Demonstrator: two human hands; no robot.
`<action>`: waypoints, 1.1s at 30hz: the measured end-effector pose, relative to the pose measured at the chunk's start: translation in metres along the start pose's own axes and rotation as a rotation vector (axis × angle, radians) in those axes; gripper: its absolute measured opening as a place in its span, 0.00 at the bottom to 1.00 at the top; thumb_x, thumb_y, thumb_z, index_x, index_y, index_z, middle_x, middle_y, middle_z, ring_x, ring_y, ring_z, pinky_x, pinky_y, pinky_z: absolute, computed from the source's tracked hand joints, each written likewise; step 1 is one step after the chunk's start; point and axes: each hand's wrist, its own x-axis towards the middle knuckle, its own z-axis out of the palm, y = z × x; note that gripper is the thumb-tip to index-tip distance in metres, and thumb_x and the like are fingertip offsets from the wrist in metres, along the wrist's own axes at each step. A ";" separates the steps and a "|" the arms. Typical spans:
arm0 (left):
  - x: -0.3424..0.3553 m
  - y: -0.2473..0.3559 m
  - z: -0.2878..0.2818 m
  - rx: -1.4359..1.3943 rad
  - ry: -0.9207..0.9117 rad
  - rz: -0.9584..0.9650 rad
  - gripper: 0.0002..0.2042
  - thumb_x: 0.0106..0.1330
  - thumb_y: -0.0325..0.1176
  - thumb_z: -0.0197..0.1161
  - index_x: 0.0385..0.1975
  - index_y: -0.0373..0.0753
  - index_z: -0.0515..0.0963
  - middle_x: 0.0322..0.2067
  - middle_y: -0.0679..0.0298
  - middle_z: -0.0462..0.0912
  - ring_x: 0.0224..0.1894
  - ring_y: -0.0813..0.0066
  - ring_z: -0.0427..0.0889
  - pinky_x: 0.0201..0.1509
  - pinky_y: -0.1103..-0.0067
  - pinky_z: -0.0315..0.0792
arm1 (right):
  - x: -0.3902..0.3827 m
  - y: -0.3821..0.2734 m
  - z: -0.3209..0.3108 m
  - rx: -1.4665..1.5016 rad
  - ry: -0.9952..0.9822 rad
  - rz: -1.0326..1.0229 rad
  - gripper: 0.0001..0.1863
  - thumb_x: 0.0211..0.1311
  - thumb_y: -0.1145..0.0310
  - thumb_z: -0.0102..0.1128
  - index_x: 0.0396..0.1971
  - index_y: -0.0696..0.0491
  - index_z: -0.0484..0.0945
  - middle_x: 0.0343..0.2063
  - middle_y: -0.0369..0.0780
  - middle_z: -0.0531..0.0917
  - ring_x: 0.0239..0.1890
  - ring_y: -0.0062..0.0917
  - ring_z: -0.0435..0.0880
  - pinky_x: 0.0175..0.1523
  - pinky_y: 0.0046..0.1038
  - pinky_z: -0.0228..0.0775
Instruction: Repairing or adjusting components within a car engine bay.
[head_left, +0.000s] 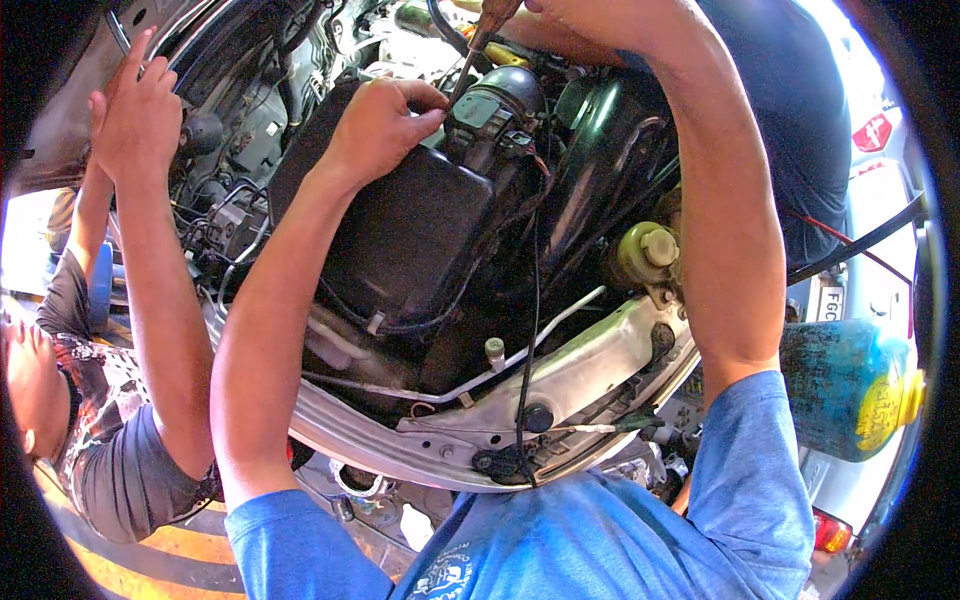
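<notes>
My right hand, at the top of the view, is closed on the wooden-looking handle of a screwdriver, whose shaft points down into the engine bay. My left hand has its thumb and finger drawn together beside the shaft's lower end; what they grip is hidden. They are at the edge of a black sensor housing topped by a dark rubber duct. Below my left hand lies a large black plastic box.
A person at the left raises both arms to the car's bonnet. Someone in dark clothing leans in at the right. A capped reservoir, pale front panel and blue container surround the bay; a white vehicle stands behind.
</notes>
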 end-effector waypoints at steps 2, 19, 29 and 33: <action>0.001 -0.002 0.000 0.021 0.007 0.011 0.10 0.61 0.35 0.64 0.36 0.36 0.85 0.35 0.56 0.87 0.44 0.60 0.85 0.73 0.64 0.57 | -0.001 0.000 -0.001 0.005 -0.006 -0.017 0.12 0.52 0.70 0.69 0.32 0.63 0.84 0.27 0.51 0.85 0.31 0.36 0.87 0.39 0.34 0.76; 0.002 -0.009 0.005 0.029 0.087 0.151 0.11 0.58 0.35 0.65 0.37 0.37 0.85 0.24 0.53 0.83 0.23 0.66 0.80 0.36 0.71 0.74 | -0.003 -0.011 -0.005 0.113 -0.153 -0.026 0.11 0.55 0.71 0.67 0.37 0.61 0.82 0.30 0.46 0.86 0.34 0.31 0.87 0.42 0.32 0.76; 0.000 -0.007 0.005 -0.032 0.070 0.098 0.11 0.58 0.35 0.65 0.37 0.37 0.85 0.23 0.54 0.82 0.23 0.68 0.79 0.35 0.71 0.74 | -0.001 -0.015 -0.009 0.031 -0.124 -0.005 0.12 0.55 0.69 0.68 0.35 0.61 0.82 0.30 0.47 0.85 0.36 0.33 0.86 0.43 0.34 0.75; 0.000 -0.006 0.004 -0.016 0.073 0.087 0.11 0.58 0.35 0.65 0.37 0.37 0.85 0.25 0.54 0.83 0.25 0.67 0.80 0.37 0.71 0.74 | -0.001 -0.017 -0.005 0.109 -0.136 0.018 0.12 0.53 0.69 0.67 0.33 0.62 0.82 0.29 0.49 0.84 0.35 0.36 0.86 0.42 0.35 0.75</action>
